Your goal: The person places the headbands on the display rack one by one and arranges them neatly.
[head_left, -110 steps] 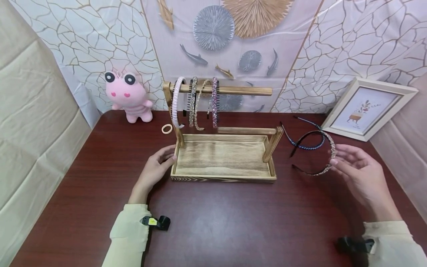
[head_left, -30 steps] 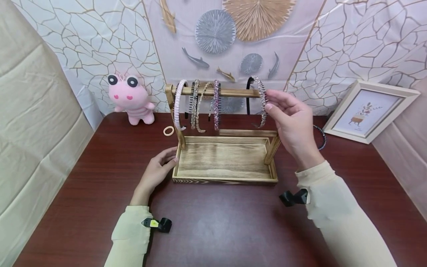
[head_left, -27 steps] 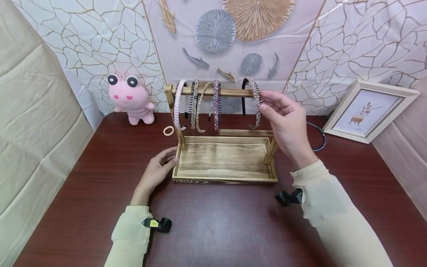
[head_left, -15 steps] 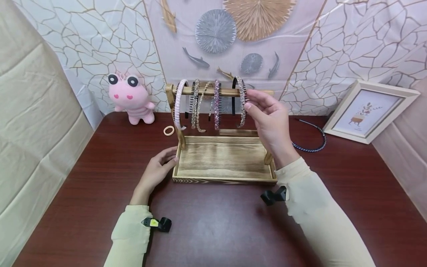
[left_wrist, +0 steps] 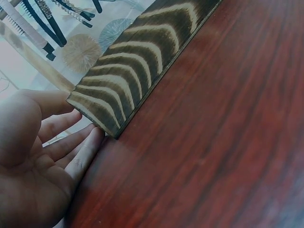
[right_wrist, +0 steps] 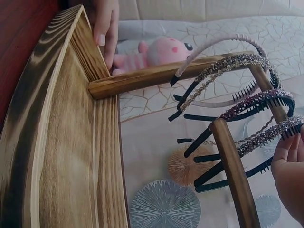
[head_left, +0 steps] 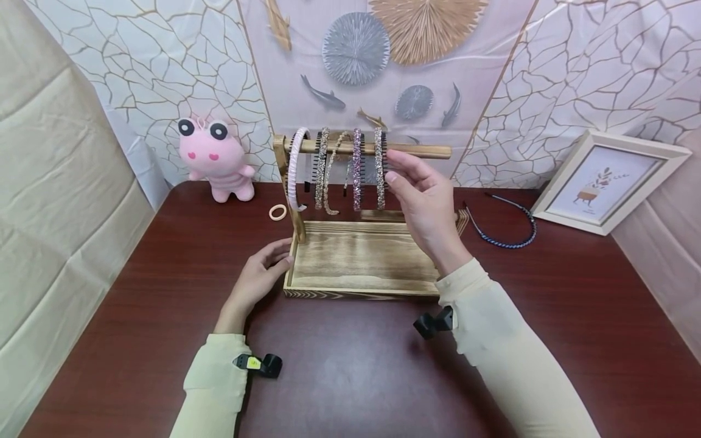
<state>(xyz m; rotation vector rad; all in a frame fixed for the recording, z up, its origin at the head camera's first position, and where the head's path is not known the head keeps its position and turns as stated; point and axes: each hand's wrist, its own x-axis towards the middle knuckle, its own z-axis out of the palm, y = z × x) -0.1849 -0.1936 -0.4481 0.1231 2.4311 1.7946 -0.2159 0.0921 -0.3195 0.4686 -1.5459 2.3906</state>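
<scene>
My right hand (head_left: 424, 201) pinches a silver glitter headband (head_left: 380, 176) by its right side. That headband hangs around the upper bar (head_left: 424, 150) of a wooden stand, just right of a purple-pink glitter headband (head_left: 358, 173). Farther left on the bar are a white wrapped headband (head_left: 296, 167), a silver-gold glitter one (head_left: 320, 170) and a thin gold beaded one (head_left: 327, 185). In the right wrist view, fingertips (right_wrist: 295, 142) meet the toothed band. Fairly straight fingers of my left hand (head_left: 254, 277) rest against the left end of the stand's tray (head_left: 361, 293).
A blue braided headband (head_left: 512, 245) lies on the dark red table (head_left: 350, 365), right of the stand. Behind it leans a picture frame (head_left: 594, 179). At the back left sits a pink plush toy (head_left: 213, 158), with a pale wooden ring (head_left: 277, 212) near the stand's post.
The right hand has brought the silver glitter headband from the table onto the upper bar, then slid it left toward the others. The left hand has stayed at the tray.
</scene>
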